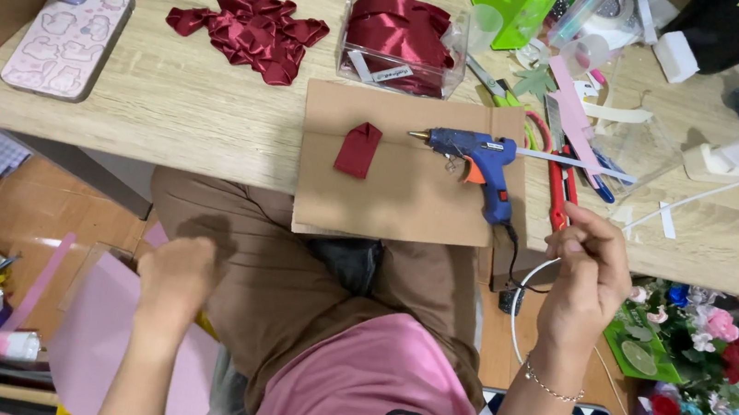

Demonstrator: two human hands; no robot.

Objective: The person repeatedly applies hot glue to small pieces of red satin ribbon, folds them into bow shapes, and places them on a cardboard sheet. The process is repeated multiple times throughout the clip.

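While the left hand (179, 271) hangs low by the lap with its fingers curled in, it touches a pink sheet (100, 334); whether it grips the sheet is hard to tell. On the wooden table (168, 101), a small folded red cloth piece (358, 149) lies on brown cardboard (399, 192), beside a blue glue gun (477, 155). The right hand (584, 278) pinches a thin white cord (666, 209).

Bright, even light; slight edge distortion
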